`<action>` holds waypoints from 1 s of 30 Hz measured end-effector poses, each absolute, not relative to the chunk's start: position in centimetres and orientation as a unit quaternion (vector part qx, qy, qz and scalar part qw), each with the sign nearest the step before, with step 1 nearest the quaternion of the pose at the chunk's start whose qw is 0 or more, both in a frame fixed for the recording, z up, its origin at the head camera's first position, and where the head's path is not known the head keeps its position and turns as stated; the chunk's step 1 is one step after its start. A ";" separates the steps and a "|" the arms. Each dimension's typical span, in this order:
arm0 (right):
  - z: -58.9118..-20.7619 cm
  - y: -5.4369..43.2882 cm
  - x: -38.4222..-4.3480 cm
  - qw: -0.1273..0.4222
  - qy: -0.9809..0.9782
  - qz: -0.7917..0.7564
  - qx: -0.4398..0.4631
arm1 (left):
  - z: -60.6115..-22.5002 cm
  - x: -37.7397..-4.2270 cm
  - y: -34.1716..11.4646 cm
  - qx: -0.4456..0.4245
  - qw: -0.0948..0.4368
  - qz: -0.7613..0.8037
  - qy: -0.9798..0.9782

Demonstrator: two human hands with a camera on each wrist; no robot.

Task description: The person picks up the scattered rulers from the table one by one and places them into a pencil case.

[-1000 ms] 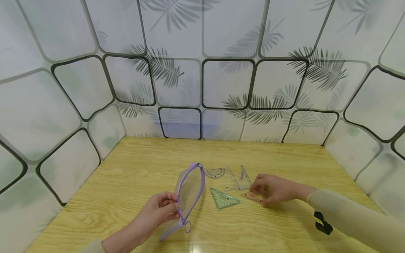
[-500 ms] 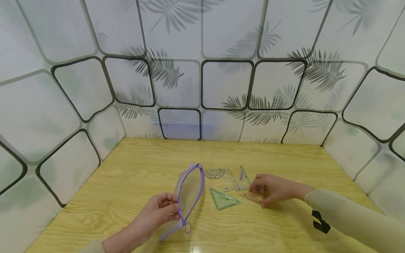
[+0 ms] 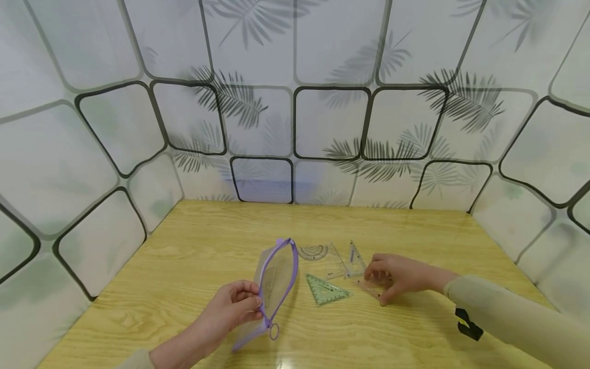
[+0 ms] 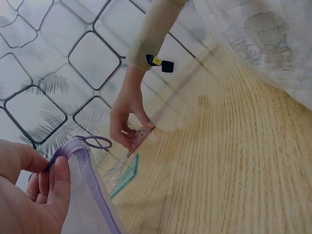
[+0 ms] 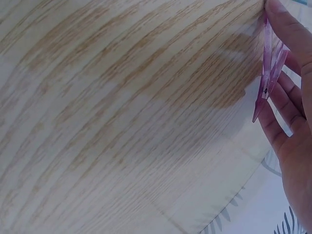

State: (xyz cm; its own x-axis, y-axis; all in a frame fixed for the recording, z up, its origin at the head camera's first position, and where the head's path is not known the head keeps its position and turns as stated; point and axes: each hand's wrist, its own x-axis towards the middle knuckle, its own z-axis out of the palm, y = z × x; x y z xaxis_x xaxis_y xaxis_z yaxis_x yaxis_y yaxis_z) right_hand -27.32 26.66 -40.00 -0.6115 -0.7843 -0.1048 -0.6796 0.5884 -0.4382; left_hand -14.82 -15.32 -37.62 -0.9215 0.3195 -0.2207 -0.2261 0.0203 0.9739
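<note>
My left hand (image 3: 235, 305) pinches the edge of a see-through zip pouch (image 3: 285, 277) with purple trim, its mouth gaping toward the right. A faint triangular outline shows in the pouch. The zip's ring pull (image 4: 97, 142) hangs at the near end. My right hand (image 3: 400, 277) pinches a clear pink set square (image 5: 267, 68) between thumb and fingers, tilted up from the wooden table. The fingers cover part of it in the head view. Just left of that hand lies a green set square (image 3: 333, 298), flat on the wood.
Behind the green set square lie a clear protractor (image 3: 313, 252) and two clear set squares, the right one (image 3: 357, 269) close to my right hand. A patterned cloth wall (image 3: 332, 123) encloses the table (image 3: 207, 230) at the back and sides.
The pink set square has tilted in my right hand, with the thumb shifting slightly. My left hand and the pouch stay in place.
</note>
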 end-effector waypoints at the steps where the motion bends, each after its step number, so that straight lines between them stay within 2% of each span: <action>1: -39.9 26.6 -27.3 0.145 0.879 -0.179 -0.418 | -37.6 -14.8 -15.3 0.034 0.195 0.699 0.688; 30: -38.7 27.2 -27.4 0.184 0.867 -0.210 -0.414 | -37.8 -14.8 -15.2 0.030 0.191 0.704 0.683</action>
State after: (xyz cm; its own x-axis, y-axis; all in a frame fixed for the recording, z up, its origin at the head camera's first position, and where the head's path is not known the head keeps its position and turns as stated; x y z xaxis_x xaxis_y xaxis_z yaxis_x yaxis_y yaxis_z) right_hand -27.38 27.23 -38.71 -0.5900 -0.7943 -0.1448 -0.6399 0.5694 -0.5161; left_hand -14.80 -15.25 -37.79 -0.9255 0.3097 -0.2180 -0.2273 0.0063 0.9738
